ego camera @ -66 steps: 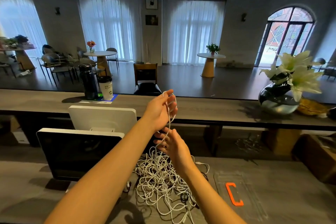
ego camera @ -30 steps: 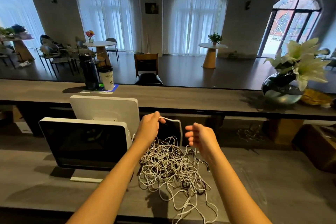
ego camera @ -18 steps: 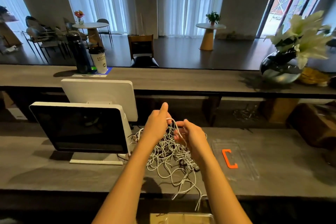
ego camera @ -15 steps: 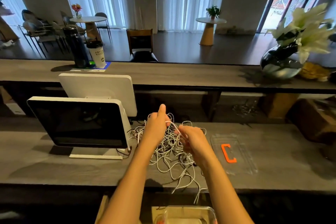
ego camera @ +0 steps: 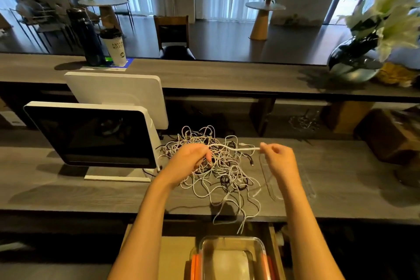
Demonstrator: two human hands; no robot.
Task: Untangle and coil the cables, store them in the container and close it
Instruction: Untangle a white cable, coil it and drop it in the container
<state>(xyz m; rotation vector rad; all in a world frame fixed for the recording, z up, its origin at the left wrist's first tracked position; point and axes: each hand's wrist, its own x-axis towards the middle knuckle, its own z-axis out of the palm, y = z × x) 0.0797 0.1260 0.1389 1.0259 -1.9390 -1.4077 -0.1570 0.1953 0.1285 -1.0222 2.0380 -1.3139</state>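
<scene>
Two hands work over a tangle of cables on the grey surface — left hand curled round a white strand at the pile, right hand pinching the same strand, stretched level between them. Some cable ends hang over the near edge above an open clear container — orange-trimmed, sitting lower down. Monitor stands just left of the pile.

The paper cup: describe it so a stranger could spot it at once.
On the raised back counter, look to its left end behind the white screen. The paper cup stands beside a taller dark bottle; it alone is white, with a black lid and printed lettering.
</scene>
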